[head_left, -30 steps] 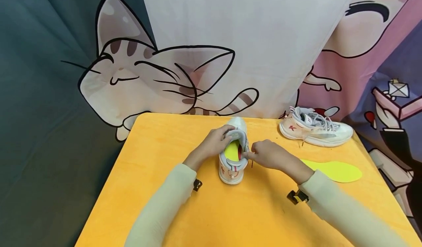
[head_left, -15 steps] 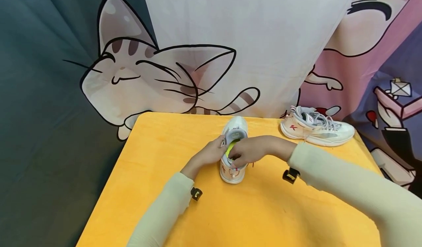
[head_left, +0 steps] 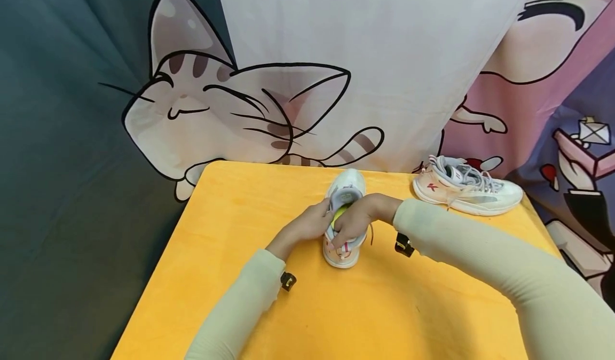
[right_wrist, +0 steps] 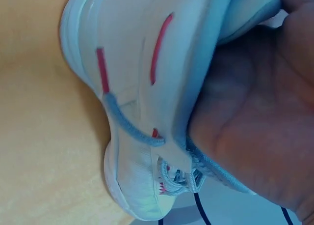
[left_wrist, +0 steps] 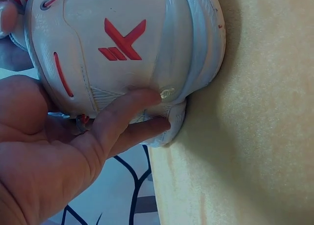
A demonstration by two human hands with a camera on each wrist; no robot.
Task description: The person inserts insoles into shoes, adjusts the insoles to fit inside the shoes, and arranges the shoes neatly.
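A white sneaker [head_left: 349, 179] sits on the table, toe away from me, with part of a yellow-green insole [head_left: 338, 216] showing inside its opening. My left hand [head_left: 307, 222] grips the sneaker's left side. In the left wrist view, fingers [left_wrist: 125, 107] lie along the outer wall below a red logo [left_wrist: 122, 40]. My right hand [head_left: 357, 218] reaches down into the opening, its thumb near the heel collar; the other fingers are hidden inside. The right wrist view has the palm [right_wrist: 260, 112] against the collar and a grey lace [right_wrist: 128, 126] hanging outside.
A second white sneaker [head_left: 466, 186] stands on its sole at the back right of the yellow table [head_left: 250, 210]. A printed cloth [head_left: 408, 55] with cartoon figures hangs behind the table's far edge.
My right hand has moved from the sneaker's right rim into its opening. My left hand has shifted slightly back along the left side. The loose yellow insole on the right is now covered by my right arm.
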